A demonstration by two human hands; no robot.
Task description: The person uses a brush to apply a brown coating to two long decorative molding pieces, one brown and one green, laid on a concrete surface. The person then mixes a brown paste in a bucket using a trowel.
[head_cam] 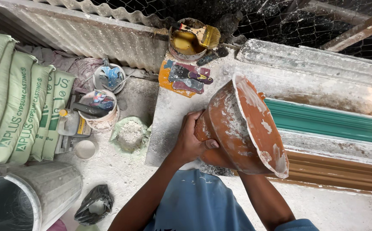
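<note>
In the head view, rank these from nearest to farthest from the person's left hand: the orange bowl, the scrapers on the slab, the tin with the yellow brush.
1. Orange bowl: gripped by the left hand, tilted, to its right.
2. Scrapers: lying on the slab, above the hand.
3. Tin with the yellow brush: at the slab's far edge, beyond the scrapers.

We're getting soft, even daylight here, bright on the pale dusty desk [168,124] and floor [121,171], no hard glare. Shadows stay faint and short. Behind the wire mesh [280,17] at the top edge it goes dark. Focus is sharp throughout; wide-angle bending curves the sacks [14,102] at the left edge.
</note>
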